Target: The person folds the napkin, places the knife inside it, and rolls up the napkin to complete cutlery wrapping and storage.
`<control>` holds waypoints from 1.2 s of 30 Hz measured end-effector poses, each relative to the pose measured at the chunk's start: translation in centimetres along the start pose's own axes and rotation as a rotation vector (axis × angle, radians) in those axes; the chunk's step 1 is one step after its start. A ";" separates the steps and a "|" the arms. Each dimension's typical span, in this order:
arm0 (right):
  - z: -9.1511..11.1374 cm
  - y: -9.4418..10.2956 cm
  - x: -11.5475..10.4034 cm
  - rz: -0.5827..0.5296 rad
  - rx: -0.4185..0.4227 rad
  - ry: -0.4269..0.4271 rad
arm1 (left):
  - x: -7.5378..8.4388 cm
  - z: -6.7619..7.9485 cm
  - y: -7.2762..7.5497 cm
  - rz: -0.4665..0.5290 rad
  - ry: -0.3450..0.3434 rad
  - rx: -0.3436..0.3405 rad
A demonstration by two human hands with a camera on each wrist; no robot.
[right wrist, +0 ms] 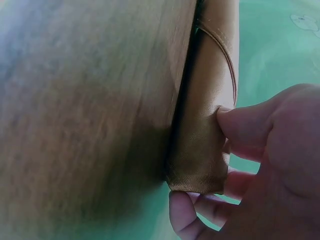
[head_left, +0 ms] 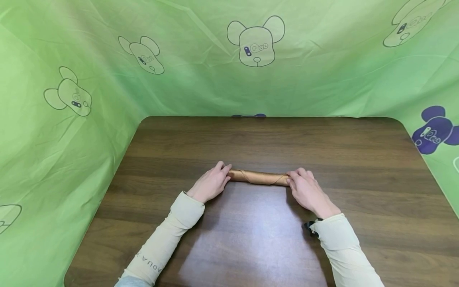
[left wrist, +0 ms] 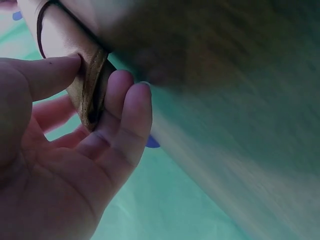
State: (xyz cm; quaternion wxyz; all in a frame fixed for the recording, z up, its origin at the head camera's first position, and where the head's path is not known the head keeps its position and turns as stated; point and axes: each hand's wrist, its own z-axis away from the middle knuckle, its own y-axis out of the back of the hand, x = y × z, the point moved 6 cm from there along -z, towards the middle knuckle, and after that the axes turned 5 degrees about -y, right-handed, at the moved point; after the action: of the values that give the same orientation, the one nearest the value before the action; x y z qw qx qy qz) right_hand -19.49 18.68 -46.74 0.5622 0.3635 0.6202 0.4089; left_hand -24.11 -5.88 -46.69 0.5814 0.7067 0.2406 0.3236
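A copper-brown, satiny cloth (head_left: 263, 177), rolled into a narrow tube, lies crosswise on the wooden table. Its stitched edge slants around the roll, plain in the right wrist view on the cloth (right wrist: 210, 65). My left hand (head_left: 212, 181) grips the left end between thumb and fingers. In the left wrist view, folded layers show at that end of the cloth (left wrist: 90, 82), beside the left hand (left wrist: 65, 170). At the opposite end, my right hand (head_left: 306, 189) holds the roll, the thumb on its near side. The right hand (right wrist: 280, 150) has its other fingers around the far side and tip.
The dark wood-grain table (head_left: 251, 143) has rounded far corners. Green curtains (head_left: 201, 87) with bear-head prints hang behind it and along both sides. A small black item (head_left: 310, 228) sits at the right sleeve's cuff.
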 end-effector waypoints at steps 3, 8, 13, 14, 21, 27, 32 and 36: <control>-0.1 0.1 0.0 -0.003 0.009 0.000 | 0.0 -0.2 0.0 -0.002 -0.002 0.003; -0.4 0.3 0.1 -0.017 0.026 0.007 | -0.1 -0.5 -0.1 -0.009 0.003 0.010; -0.7 0.3 0.3 -0.041 0.031 0.002 | -0.2 -0.9 -0.1 -0.001 0.017 0.004; -0.8 0.3 0.4 -0.043 0.031 -0.001 | -0.2 -1.0 -0.1 0.005 0.020 0.000; -1.0 0.6 0.5 -0.049 0.054 0.000 | -0.2 -1.4 -0.2 0.010 0.057 -0.044; -1.0 0.6 0.6 -0.034 0.064 -0.001 | -0.4 -1.5 -0.2 0.007 0.079 -0.066; -1.0 0.5 0.8 -0.021 0.063 -0.002 | -0.6 -1.6 -0.3 0.012 0.079 -0.087; -1.1 0.4 0.9 -0.016 0.057 -0.011 | -0.8 -1.7 -0.4 0.007 0.087 -0.102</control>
State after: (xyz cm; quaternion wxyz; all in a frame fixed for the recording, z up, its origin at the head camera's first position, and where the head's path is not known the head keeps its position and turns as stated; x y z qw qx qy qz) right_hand -20.67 19.55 -46.67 0.5581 0.3767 0.6314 0.3847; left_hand -25.87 -5.20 -47.05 0.6046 0.6621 0.2464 0.3679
